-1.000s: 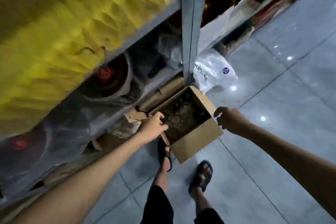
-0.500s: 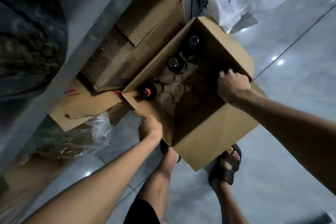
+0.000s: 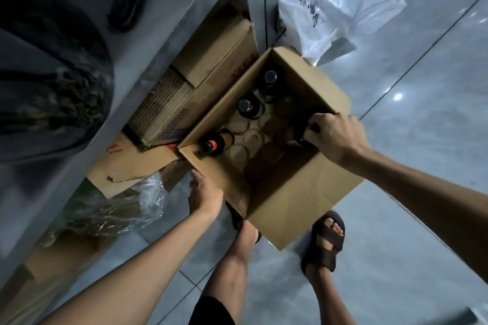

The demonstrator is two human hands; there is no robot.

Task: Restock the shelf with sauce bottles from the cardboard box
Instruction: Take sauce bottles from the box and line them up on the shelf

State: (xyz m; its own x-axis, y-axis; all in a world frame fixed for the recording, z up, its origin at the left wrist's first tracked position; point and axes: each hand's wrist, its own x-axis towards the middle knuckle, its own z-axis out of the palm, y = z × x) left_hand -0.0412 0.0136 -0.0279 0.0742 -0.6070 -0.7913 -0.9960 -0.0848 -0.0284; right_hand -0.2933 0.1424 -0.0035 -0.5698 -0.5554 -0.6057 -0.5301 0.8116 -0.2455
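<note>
An open cardboard box [image 3: 290, 192] stands on the tiled floor beside the grey metal shelf [image 3: 169, 42]. Three dark sauce bottles stand along its left inner wall: one with a red label [image 3: 211, 144], one in the middle [image 3: 247, 107] and one at the far corner [image 3: 270, 79]. Round marks show on the bare box bottom. My right hand [image 3: 334, 137] is inside the box at its right wall, fingers curled over the top of another dark bottle [image 3: 297, 136], mostly hidden. My left hand [image 3: 204, 196] lies flat against the outside of the box's left wall.
Closed cartons [image 3: 211, 58] and a torn flat cardboard sheet [image 3: 132, 163] sit under the lowest shelf. Crumpled clear plastic [image 3: 111, 208] lies left of my left hand. A white plastic bag [image 3: 338, 2] rests behind the box. My sandalled feet [image 3: 326, 243] touch the box's near corner.
The view dropped from the upper shelves to the box. My right hand went into the box and closed on a bottle. My left hand slid from the box rim to its outer wall.
</note>
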